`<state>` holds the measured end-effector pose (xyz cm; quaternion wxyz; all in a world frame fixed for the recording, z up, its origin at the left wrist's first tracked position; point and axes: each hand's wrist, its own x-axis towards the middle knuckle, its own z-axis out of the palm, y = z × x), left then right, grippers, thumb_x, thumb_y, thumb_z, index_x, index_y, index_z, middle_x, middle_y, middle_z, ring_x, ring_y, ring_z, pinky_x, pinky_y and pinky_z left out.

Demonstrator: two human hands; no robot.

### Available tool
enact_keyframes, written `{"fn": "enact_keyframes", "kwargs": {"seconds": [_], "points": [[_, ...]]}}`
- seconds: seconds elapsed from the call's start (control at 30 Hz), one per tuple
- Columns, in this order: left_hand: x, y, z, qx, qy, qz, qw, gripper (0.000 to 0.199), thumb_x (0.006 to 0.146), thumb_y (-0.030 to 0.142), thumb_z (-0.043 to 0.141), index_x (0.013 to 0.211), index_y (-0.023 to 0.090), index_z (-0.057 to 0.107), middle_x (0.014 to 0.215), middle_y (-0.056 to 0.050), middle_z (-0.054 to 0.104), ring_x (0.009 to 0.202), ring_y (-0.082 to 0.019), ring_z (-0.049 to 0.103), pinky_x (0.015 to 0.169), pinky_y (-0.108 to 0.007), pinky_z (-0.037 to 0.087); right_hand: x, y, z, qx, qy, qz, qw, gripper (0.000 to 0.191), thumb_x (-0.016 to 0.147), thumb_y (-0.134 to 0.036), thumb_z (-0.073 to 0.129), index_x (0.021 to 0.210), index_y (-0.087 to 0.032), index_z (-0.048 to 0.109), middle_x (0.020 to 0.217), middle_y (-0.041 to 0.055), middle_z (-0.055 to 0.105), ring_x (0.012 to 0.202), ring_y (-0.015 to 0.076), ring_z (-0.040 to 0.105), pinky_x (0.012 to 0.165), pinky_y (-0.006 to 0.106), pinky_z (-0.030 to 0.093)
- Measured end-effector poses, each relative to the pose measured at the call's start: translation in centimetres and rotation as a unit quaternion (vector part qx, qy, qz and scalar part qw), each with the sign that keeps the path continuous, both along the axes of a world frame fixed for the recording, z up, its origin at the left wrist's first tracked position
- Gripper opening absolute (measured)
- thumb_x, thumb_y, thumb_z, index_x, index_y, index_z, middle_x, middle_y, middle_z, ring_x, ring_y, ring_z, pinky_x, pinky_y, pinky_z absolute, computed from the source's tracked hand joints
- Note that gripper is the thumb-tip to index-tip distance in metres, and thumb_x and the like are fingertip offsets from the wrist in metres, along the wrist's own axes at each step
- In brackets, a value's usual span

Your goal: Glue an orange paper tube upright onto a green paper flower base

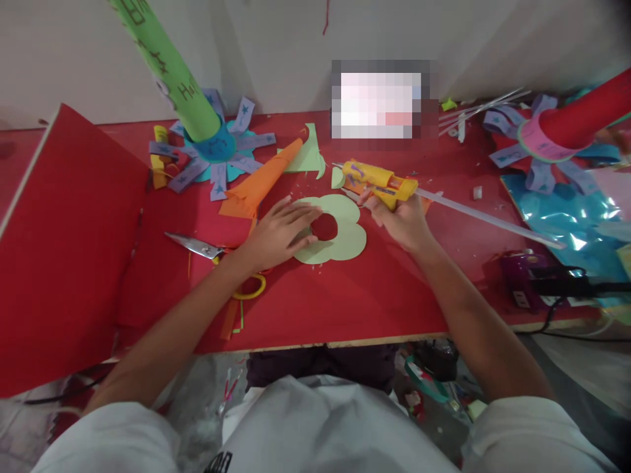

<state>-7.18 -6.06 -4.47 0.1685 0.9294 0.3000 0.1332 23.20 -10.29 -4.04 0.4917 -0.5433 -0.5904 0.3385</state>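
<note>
Left hand (282,235) on a green paper flower (349,243), right hand (401,220) around a yellow glue gun (377,179).
Over there, the left lies loosely spread on the flower's left side, on the red tabletop (345,299); beyond its right side, the gun sits crosswise, nozzle (339,165) pointing left, glue stick (486,215) trailing right.

A red tabletop (384,299) carries scissors (200,246) and a green paper cutout (349,240).
</note>
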Motion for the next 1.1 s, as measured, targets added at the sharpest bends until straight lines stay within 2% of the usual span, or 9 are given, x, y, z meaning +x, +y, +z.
{"fn": "enact_keyframes", "kwargs": {"seconds": [0.13,0.27,0.4,0.53,0.63,0.77,0.83,1.0,1.1], "points": [[-0.1,-0.2,0.4,0.036,-0.021,0.076,0.996,0.036,0.114,0.036,0.049,0.132,0.031,0.079,0.136,-0.010,0.079,0.128,-0.032,0.072,0.115,-0.056,0.053,0.5,0.3,-0.8,-0.063,0.001,0.032,0.998,0.056,0.087,-0.081,0.077,0.100,-0.027,0.079,0.094,0.0072,0.079,0.066,0.0162,0.057,0.054,0.033,0.048],[-0.2,-0.2,0.1,0.080,0.001,0.096,0.992,0.032,0.115,0.035,0.050,0.123,0.029,0.081,0.123,-0.009,0.081,0.112,-0.032,0.072,0.098,-0.051,0.053,0.8,0.4,-1.4,-0.091,0.036,0.059,0.993,0.056,0.084,-0.083,0.081,0.099,-0.028,0.080,0.087,0.0055,0.078,0.053,0.0117,0.048,0.048,0.032,0.043],[0.1,-0.5,-0.2,0.091,0.023,0.065,0.993,0.028,0.114,0.035,0.055,0.126,0.029,0.079,0.126,-0.009,0.080,0.114,-0.032,0.071,0.098,-0.050,0.051,0.5,0.4,-1.7,-0.087,0.032,0.052,0.994,0.056,0.085,-0.084,0.080,0.097,-0.029,0.079,0.082,0.0046,0.076,0.055,0.0135,0.055,0.051,0.034,0.049],[0.6,-0.6,-0.2,0.054,0.046,0.063,0.996,0.021,0.111,0.032,0.060,0.122,0.026,0.077,0.128,-0.010,0.078,0.119,-0.033,0.070,0.099,-0.049,0.052,0.1,0.0,-1.7,-0.093,-0.025,0.051,0.994,0.057,0.085,-0.083,0.079,0.100,-0.028,0.081,0.091,0.0067,0.080,0.074,0.0207,0.071,0.070,0.039,0.063],[0.6,-0.5,0.0,0.033,0.013,0.130,0.991,0.022,0.108,0.033,0.066,0.127,0.025,0.072,0.138,-0.012,0.074,0.127,-0.036,0.066,0.107,-0.052,0.052,-0.1,-0.2,-1.5,-0.086,-0.051,0.054,0.994,0.057,0.087,-0.083,0.078,0.098,-0.027,0.080,0.100,0.0069,0.082,0.082,0.0217,0.074,0.081,0.042,0.066],[0.4,0.0,0.0,0.028,0.011,0.220,0.975,0.051,0.100,0.043,0.078,0.145,0.024,0.063,0.150,-0.015,0.068,0.137,-0.042,0.059,0.115,-0.059,0.048,0.0,-0.4,-1.3,-0.097,-0.040,0.055,0.993,0.056,0.088,-0.081,0.078,0.098,-0.026,0.079,0.090,0.0048,0.079,0.075,0.0189,0.069,0.074,0.038,0.064],[0.5,0.4,-0.1,0.002,0.016,0.235,0.972,0.051,0.096,0.040,0.083,0.141,0.024,0.065,0.142,-0.014,0.071,0.132,-0.041,0.061,0.110,-0.058,0.050,0.0,-0.4,-1.2,-0.105,-0.031,0.054,0.993,0.054,0.088,-0.078,0.080,0.100,-0.026,0.079,0.084,0.0035,0.075,0.071,0.0174,0.066,0.070,0.035,0.061],[0.8,1.5,-0.5,-0.115,-0.004,0.235,0.965,0.034,0.090,0.028,0.087,0.119,0.023,0.071,0.103,-0.006,0.075,0.098,-0.029,0.068,0.088,-0.047,0.053,0.0,-0.5,-1.0,-0.110,0.002,0.046,0.993,0.056,0.088,-0.079,0.079,0.106,-0.026,0.080,0.079,0.0012,0.071,0.065,0.0152,0.062,0.064,0.033,0.058],[0.6,1.5,-0.8,-0.084,-0.017,0.229,0.970,0.028,0.088,0.028,0.087,0.111,0.024,0.070,0.111,-0.008,0.074,0.105,-0.030,0.067,0.094,-0.048,0.054,0.0,-0.5,-1.2,-0.098,0.011,0.037,0.994,0.057,0.088,-0.080,0.078,0.106,-0.026,0.080,0.076,-0.0004,0.069,0.060,0.0135,0.058,0.065,0.033,0.057]]}}
